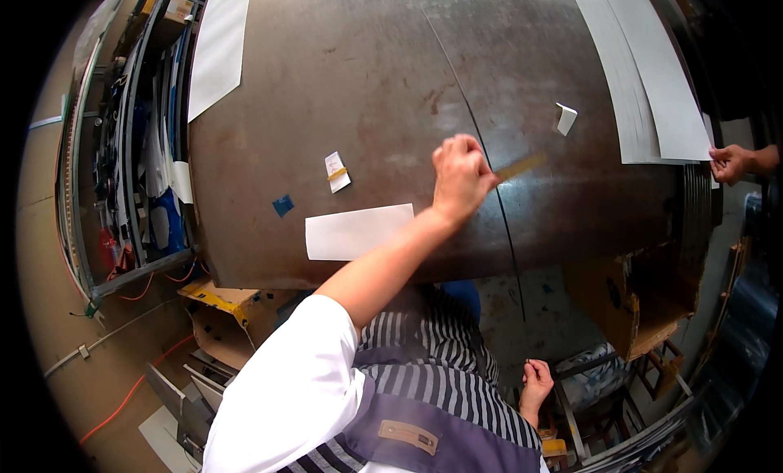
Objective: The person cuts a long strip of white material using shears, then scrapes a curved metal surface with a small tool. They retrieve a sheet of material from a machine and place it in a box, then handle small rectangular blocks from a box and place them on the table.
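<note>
My left hand (pixel 465 175) is closed over the table (pixel 359 73), with my forearm reaching across from the lower left. From its fingers a short, blurred, yellowish strip (pixel 522 167), looking like tape, sticks out to the right. Close beside that hand, a thin black line (pixel 465 98), like a cord or strip, runs down the table and past its near edge. My right hand (pixel 536 383) hangs low by my striped apron (pixel 432 400), its fingers curled; I cannot make out whether anything is in them. A white sheet (pixel 355 232) lies below my left forearm.
Another person's hand (pixel 730 163) grips the corner of a white sheet (pixel 652 73) at the right. A folded white piece (pixel 565 118), a small white card (pixel 336 171) and a blue scrap (pixel 283 205) lie about. A metal rack (pixel 130 163) stands left.
</note>
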`<state>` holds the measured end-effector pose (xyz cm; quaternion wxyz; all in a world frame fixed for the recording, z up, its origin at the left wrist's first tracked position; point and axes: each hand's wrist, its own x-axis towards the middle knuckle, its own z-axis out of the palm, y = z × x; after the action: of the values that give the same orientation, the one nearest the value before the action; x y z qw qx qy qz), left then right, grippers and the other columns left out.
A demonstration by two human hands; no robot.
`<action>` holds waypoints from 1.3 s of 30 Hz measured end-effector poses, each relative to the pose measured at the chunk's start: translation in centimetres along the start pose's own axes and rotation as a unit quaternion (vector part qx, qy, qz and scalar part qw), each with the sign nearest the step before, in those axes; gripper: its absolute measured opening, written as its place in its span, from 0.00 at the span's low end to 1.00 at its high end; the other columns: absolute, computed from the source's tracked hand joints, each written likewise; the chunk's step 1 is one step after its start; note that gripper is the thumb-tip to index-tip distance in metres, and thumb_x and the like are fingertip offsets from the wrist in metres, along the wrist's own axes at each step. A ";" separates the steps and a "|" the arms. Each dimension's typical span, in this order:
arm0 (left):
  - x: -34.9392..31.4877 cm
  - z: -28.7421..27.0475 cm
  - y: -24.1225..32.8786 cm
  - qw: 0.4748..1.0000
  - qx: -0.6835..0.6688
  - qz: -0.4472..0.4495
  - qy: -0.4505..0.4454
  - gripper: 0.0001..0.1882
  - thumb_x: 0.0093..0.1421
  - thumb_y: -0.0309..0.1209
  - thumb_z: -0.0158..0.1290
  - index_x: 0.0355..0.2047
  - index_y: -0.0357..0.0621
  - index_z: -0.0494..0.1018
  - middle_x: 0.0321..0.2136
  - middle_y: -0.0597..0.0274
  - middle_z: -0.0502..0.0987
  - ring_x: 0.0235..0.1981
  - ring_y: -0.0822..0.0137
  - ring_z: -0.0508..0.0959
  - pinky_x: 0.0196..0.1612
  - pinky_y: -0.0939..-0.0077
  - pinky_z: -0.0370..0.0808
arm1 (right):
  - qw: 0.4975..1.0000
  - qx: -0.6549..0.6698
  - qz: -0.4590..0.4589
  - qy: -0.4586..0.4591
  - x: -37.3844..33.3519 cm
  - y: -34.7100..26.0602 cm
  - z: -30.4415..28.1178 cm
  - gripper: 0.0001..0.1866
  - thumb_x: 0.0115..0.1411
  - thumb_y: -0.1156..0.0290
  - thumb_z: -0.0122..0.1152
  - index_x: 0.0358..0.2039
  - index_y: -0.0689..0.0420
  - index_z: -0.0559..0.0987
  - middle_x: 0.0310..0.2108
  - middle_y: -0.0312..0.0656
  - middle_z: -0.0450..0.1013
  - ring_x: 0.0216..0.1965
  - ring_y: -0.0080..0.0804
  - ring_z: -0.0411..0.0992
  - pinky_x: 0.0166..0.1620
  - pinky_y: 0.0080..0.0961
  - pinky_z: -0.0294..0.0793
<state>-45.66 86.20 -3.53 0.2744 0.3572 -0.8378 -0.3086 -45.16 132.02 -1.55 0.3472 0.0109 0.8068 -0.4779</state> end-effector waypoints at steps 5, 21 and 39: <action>7.1 -0.2 -4.1 0.994 0.048 -0.059 0.073 0.11 0.33 0.32 0.69 0.12 0.47 0.76 0.33 0.64 0.73 0.39 0.60 0.71 0.44 0.64 0.65 | 1.000 0.019 -0.007 -0.012 -0.4 0.0 0.4 0.04 0.54 0.84 0.58 0.30 0.64 0.78 0.31 0.36 0.72 0.20 0.15 0.61 0.23 0.13 0.60; 9.7 -1.2 -6.9 0.994 -0.001 -0.103 0.025 0.10 0.35 0.34 0.69 0.13 0.48 0.78 0.34 0.62 0.75 0.41 0.59 0.72 0.46 0.64 0.67 | 1.000 0.026 0.005 -0.017 -0.6 0.2 -1.1 0.04 0.55 0.85 0.56 0.31 0.65 0.78 0.32 0.37 0.72 0.20 0.17 0.61 0.23 0.13 0.59; -3.6 -3.0 2.2 0.959 -0.146 0.146 -0.196 0.13 0.43 0.25 0.62 0.21 0.42 0.66 0.43 0.59 0.75 0.47 0.57 0.72 0.54 0.64 0.64 | 0.991 0.079 0.093 -0.049 -0.2 0.1 -1.5 0.06 0.57 0.82 0.57 0.36 0.64 0.78 0.25 0.37 0.73 0.22 0.20 0.68 0.27 0.16 0.67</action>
<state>-42.43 89.20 -0.80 0.1961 0.1194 -0.8640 -0.4481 -45.78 133.32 -1.06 0.4270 0.0904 0.7439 -0.5061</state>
